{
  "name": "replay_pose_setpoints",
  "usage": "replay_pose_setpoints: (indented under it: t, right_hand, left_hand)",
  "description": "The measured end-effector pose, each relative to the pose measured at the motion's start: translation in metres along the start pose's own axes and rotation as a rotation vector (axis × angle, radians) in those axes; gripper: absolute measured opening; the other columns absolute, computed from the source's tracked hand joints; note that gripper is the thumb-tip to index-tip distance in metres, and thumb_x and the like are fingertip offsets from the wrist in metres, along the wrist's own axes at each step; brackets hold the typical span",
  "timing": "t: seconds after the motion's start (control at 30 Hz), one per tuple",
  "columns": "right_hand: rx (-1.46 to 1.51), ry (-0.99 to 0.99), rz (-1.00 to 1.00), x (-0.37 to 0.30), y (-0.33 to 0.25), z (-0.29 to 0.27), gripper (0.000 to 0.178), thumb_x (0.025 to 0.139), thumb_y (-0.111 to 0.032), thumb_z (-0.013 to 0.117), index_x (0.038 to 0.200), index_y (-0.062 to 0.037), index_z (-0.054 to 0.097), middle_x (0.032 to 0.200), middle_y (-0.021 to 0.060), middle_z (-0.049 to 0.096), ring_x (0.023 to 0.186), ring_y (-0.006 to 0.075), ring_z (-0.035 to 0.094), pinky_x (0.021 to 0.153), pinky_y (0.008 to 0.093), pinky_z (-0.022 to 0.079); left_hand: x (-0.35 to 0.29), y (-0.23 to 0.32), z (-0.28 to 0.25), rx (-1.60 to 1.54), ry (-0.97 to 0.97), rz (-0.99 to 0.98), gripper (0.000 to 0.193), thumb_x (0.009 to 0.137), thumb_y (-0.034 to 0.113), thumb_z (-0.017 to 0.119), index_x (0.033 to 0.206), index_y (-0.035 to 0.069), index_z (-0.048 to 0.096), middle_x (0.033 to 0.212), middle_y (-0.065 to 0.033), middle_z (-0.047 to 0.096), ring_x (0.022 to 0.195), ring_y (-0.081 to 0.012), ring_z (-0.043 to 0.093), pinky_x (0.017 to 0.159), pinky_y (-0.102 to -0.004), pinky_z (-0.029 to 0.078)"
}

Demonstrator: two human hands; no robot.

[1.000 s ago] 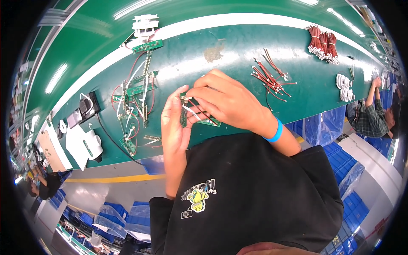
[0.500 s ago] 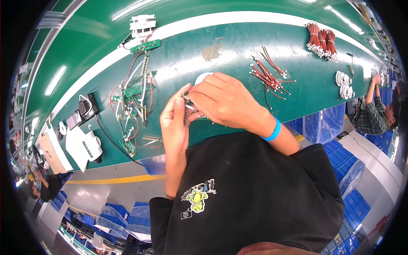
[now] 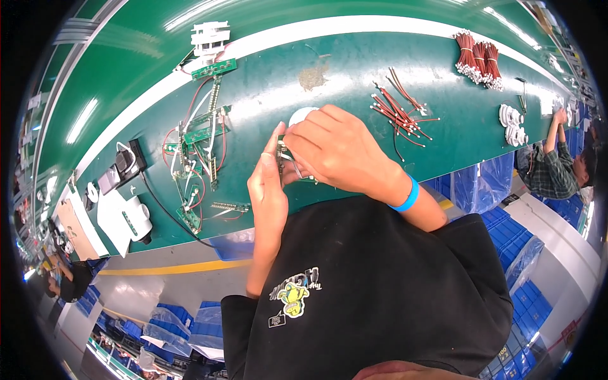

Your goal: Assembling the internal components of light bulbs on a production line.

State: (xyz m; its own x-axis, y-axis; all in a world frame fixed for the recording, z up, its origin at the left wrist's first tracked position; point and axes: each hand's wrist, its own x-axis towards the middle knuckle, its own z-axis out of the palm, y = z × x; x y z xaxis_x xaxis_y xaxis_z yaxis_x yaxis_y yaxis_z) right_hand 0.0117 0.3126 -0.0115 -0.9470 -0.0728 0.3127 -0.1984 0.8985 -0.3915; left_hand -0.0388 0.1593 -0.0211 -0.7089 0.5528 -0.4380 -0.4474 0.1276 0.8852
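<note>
My left hand (image 3: pixel 269 190) is closed on a narrow green circuit board (image 3: pixel 280 151), held upright between thumb and fingers. Against the board's upper end, my right hand (image 3: pixel 335 149) is bent into a pinch; its fingertips hide what they grip. A white flat cable (image 3: pixel 295 170) runs from the board beneath the right hand. Behind the right knuckles a white round part (image 3: pixel 303 115) shows in part on the bench. To the left lies a string of green circuit boards (image 3: pixel 206 133) joined by white flat cables and red wires.
Loose red-and-black wires (image 3: pixel 402 117) lie right of my hands, with tied wire bundles (image 3: pixel 478 60) farther back. White round parts (image 3: pixel 512 125) sit near a co-worker (image 3: pixel 551 168). On the left are a white cylindrical device (image 3: pixel 136 217) and a black adapter (image 3: pixel 130 158).
My left hand has shifted slightly right and closer to the right hand, and the board has tilted a little with it. The right hand stays nearly in place.
</note>
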Motion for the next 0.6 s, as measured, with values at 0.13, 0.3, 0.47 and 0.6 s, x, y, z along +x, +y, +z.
replay_pose_setpoints:
  t: [0.13, 0.3, 0.47, 0.6]
  right_hand:
    - [0.105, 0.154, 0.135, -0.003, -0.003, 0.006, 0.018, 0.071, -0.008, 0.071, 0.087, -0.0031, 0.065, 0.085, 0.0055, 0.061, 0.078, 0.0229, 0.059, 0.068, 0.0336, 0.048]
    - [0.148, 0.247, 0.148, -0.004, -0.008, 0.016, 0.018, 0.069, -0.003, 0.072, 0.085, -0.0028, 0.064, 0.083, 0.0063, 0.062, 0.074, 0.0244, 0.061, 0.067, 0.0364, 0.05]
    - [0.221, 0.273, 0.151, -0.006, -0.003, 0.025, 0.017, 0.068, -0.001, 0.072, 0.083, -0.0029, 0.063, 0.081, 0.007, 0.062, 0.072, 0.025, 0.06, 0.066, 0.0363, 0.05]
    - [0.276, 0.273, 0.186, -0.004, -0.002, 0.021, 0.015, 0.069, 0.0, 0.071, 0.081, -0.0036, 0.063, 0.081, 0.0069, 0.061, 0.071, 0.0257, 0.059, 0.066, 0.0373, 0.049]
  left_hand:
    - [-0.001, 0.007, 0.003, -0.041, -0.018, -0.013, 0.057, 0.107, 0.041, 0.031, 0.142, -0.003, 0.044, 0.1, -0.0087, 0.061, 0.083, -0.0141, 0.066, 0.075, -0.028, 0.056]
    - [-0.001, 0.001, 0.007, 0.041, 0.051, 0.009, 0.056, 0.107, 0.04, 0.032, 0.142, -0.001, 0.045, 0.1, -0.0053, 0.059, 0.084, -0.0118, 0.063, 0.071, -0.0247, 0.054]
    - [0.0, -0.001, 0.012, 0.123, 0.075, 0.053, 0.053, 0.107, 0.038, 0.034, 0.142, -0.001, 0.045, 0.103, -0.0053, 0.06, 0.088, -0.0105, 0.062, 0.069, -0.0237, 0.053]
    - [0.001, -0.003, 0.014, 0.098, 0.091, 0.068, 0.052, 0.107, 0.036, 0.035, 0.142, 0.0, 0.046, 0.107, -0.0073, 0.061, 0.088, -0.0103, 0.061, 0.069, -0.0238, 0.054]
